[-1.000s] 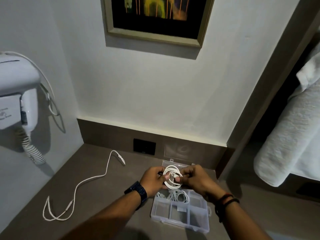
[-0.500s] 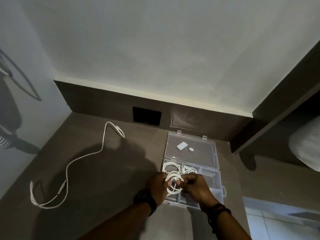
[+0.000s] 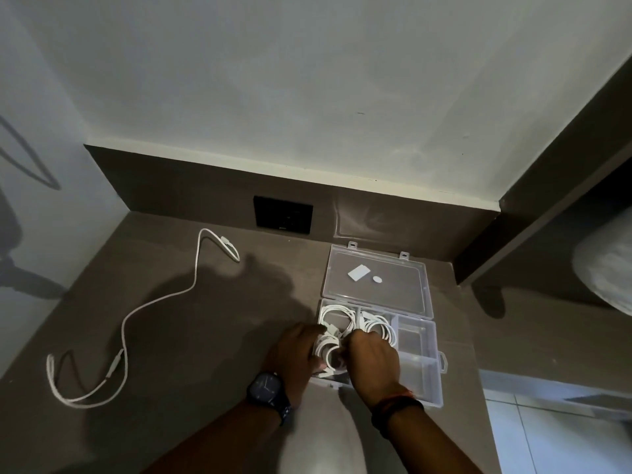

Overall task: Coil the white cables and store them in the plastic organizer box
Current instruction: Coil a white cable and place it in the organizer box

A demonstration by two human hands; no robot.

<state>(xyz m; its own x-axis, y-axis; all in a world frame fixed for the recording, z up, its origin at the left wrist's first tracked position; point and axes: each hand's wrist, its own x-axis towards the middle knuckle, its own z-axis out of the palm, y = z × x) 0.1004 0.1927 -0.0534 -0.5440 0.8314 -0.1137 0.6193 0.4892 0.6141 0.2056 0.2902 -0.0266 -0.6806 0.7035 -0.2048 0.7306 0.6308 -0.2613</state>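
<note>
A clear plastic organizer box [image 3: 420, 364] lies open on the brown counter, its lid [image 3: 376, 278] folded back toward the wall. My left hand [image 3: 295, 350] and my right hand [image 3: 371, 354] both grip a small coiled white cable [image 3: 329, 350] low over the box's front left compartment. Two other coiled white cables [image 3: 337, 318] [image 3: 379, 328] sit in the rear compartments. A long loose white cable [image 3: 154, 302] snakes across the counter to the left, uncoiled.
A black wall socket [image 3: 283, 215] sits in the dark backsplash behind the counter. The counter's right edge drops to a tiled floor [image 3: 554, 436]. A white towel [image 3: 605, 268] hangs at the far right. Walls close the left and back.
My head tilted down, so the hair dryer and picture left view. Both hands lowered the coiled cable from above the box down into its front left compartment.
</note>
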